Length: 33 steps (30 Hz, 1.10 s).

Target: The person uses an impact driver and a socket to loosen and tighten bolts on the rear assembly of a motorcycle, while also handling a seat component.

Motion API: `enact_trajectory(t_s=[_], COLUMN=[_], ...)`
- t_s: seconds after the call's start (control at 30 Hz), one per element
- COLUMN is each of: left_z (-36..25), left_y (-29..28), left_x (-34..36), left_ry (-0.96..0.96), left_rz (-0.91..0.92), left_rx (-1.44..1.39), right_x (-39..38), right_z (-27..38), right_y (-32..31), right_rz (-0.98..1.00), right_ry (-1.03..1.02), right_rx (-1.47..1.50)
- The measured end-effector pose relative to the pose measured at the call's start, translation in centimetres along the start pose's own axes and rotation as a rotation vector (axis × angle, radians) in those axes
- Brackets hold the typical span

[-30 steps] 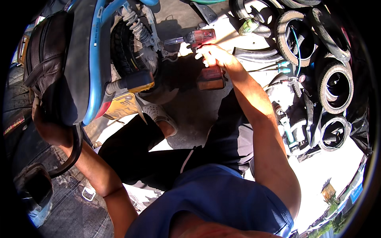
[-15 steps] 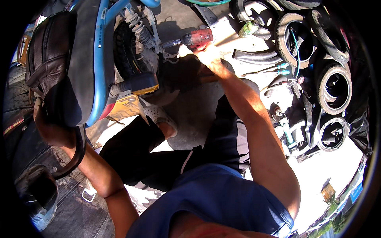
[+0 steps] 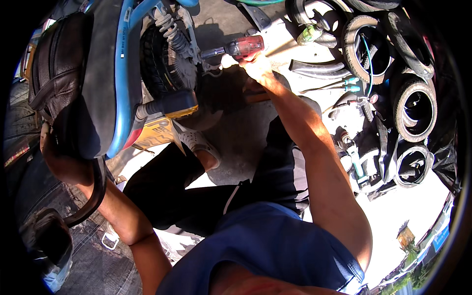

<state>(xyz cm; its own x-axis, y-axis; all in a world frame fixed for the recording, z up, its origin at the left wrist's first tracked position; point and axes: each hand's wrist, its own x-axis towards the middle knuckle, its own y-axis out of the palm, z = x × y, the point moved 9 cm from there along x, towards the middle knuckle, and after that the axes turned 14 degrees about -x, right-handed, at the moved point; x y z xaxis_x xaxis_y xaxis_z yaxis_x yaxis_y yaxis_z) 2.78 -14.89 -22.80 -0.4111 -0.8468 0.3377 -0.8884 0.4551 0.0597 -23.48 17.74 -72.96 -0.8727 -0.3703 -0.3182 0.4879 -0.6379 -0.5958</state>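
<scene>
My right hand (image 3: 254, 65) is closed round a red cordless impact wrench (image 3: 244, 46). The wrench lies level, its long silver socket (image 3: 212, 52) pointing left to the hub side of a wheel with a black knobbly tyre (image 3: 158, 69). Whether the socket sits on a nut cannot be made out. The wheel belongs to a blue-framed bike (image 3: 123, 83) with a white coil spring (image 3: 169, 29) beside it. At the far left my left hand (image 3: 56, 152) reaches up against a dark leather bag (image 3: 59, 59) beside the black seat (image 3: 101, 83); its fingers are mostly hidden.
Several loose tyres (image 3: 400, 110) lie along the right, with curved rubber pieces (image 3: 317, 71) and teal-handled screwdrivers (image 3: 352, 84) nearer. A green bottle (image 3: 309, 34) stands at the upper right. Between the wheel and my legs, a yellow-black block (image 3: 179, 103) juts from the bike.
</scene>
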Motion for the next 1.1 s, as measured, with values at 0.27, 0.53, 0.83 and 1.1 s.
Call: enact_trajectory(t_s=[0.27,0.53,0.83,1.1], left_z=[-0.2,-0.2,1.2,-0.2], left_y=[-0.4,1.1,-1.2,-0.4], left_x=[0.2,-0.2,1.0,0.9], left_ry=[0.032,-0.035,-0.064,0.153], left_rz=[0.006,0.0,0.008,0.109], left_rx=[-0.001,-0.052,-0.085,0.039], right_x=[-0.4,-0.8,-2.0,-12.7], right_z=[0.9,1.7,1.1,2.6], right_y=[-0.2,-1.7,-5.4,0.7], right_rz=[0.041,0.006,0.244,0.354], right_ry=[0.019,-0.054,-0.203,-0.433], right_rx=[-0.016,0.003,0.014,-0.779])
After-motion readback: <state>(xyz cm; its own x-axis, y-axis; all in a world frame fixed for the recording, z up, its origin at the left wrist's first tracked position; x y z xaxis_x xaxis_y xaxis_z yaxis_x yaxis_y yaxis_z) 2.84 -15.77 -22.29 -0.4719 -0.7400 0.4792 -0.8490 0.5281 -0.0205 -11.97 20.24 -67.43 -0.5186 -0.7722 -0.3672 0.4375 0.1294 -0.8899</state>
